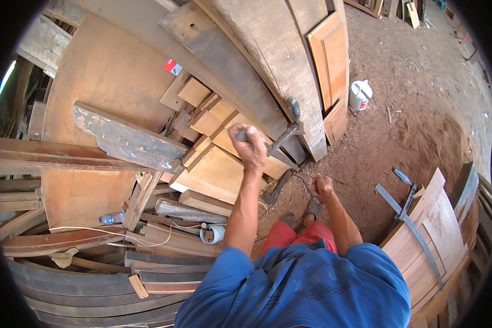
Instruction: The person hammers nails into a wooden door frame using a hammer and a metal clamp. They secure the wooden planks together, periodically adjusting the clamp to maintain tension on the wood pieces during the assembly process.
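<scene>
Your left hand point(250, 145) is raised in front of you, and its fingers point(245, 134) are clenched around the grey handle of a clamp-like metal tool point(285, 134). The tool goes from your fist to the right and upward, and its dark knob rests against the edge of the big weathered plank point(281, 65) that leans above the pile. You hold it by the handle end, so I think the long bar gives you reach toward the boards. Whether its jaw already bites on wood, I cannot tell.

Your right hand point(322, 187) is lower, near your knees, with the fingers curled. It seems to pinch a thin dark cord or wire, but this is too small to be sure.

Under the tool lie light sawn board pieces point(213, 169), stacked loosely on each other. To the left are large plywood sheets point(104, 71) and old dark beams point(128, 139); they lean on one another, probably to keep them off the earth floor point(415, 104).

On the plywood there is a small red and white label point(173, 67), rectangular, stuck crookedly. A white bucket point(359, 94) with a red mark on its side stands on the earth beside a panelled door piece point(331, 54). A clear plastic bottle point(111, 218) with a blue cap lies among the planks at the left. A roll of white tape point(213, 234) sits near your left elbow.
</scene>
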The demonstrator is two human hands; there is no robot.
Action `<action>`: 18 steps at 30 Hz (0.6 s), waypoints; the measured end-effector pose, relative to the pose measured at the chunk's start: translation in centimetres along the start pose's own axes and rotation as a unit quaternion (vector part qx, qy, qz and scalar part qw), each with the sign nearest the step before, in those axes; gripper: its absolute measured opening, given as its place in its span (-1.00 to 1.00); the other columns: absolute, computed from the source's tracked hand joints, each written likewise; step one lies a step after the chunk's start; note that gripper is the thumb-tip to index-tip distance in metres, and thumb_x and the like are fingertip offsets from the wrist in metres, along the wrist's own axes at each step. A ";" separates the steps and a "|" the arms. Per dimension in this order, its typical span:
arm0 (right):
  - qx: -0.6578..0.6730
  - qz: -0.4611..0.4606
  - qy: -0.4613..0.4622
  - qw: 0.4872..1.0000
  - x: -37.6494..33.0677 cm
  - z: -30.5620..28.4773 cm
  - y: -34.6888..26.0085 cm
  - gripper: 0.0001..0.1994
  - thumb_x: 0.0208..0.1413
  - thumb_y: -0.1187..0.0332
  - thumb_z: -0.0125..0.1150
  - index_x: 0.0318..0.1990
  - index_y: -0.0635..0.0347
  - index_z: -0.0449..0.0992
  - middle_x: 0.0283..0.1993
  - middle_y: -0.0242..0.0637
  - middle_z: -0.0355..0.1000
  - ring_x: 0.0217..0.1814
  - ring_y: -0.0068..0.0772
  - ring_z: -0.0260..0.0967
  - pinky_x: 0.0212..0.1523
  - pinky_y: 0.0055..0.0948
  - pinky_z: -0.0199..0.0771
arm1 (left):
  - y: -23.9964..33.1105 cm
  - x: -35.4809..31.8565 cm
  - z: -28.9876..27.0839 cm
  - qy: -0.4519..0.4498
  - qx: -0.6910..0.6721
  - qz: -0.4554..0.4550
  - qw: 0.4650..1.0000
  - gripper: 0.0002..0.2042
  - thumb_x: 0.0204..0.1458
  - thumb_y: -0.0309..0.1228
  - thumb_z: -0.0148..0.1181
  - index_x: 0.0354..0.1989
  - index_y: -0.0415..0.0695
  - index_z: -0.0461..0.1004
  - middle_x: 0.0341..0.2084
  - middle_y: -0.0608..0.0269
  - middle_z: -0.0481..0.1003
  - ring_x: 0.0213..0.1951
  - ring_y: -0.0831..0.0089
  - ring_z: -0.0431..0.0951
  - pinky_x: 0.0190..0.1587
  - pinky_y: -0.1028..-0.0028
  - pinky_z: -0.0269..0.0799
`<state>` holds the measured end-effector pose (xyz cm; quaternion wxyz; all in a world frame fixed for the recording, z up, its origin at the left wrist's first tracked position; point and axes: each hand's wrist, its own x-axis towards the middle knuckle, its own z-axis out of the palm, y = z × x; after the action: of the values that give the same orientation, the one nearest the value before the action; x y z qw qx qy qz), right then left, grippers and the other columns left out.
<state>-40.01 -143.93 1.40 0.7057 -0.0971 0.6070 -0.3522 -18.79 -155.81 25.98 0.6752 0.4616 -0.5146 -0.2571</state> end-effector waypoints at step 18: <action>-0.148 0.049 0.195 0.968 -7.9 -12.3 11.4 -0.73 0.31 0.23 0.06 -0.41 0.18 0.45 -0.61 -0.35 0.30 -0.69 -0.45 0.21 -0.73 -0.38 0.17 | 0.6 5.5 -12.5 -0.008 -0.069 -0.088 0.994 -0.67 0.34 -0.14 0.15 -0.39 -0.06 0.28 -0.75 0.53 0.21 -0.71 0.72 0.18 -0.64 0.55 0.22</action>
<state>-47.19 -127.17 -1.78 0.5681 -0.1000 0.7821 -0.2358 -5.35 -155.58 28.54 0.6763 0.4554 -0.4581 -0.3541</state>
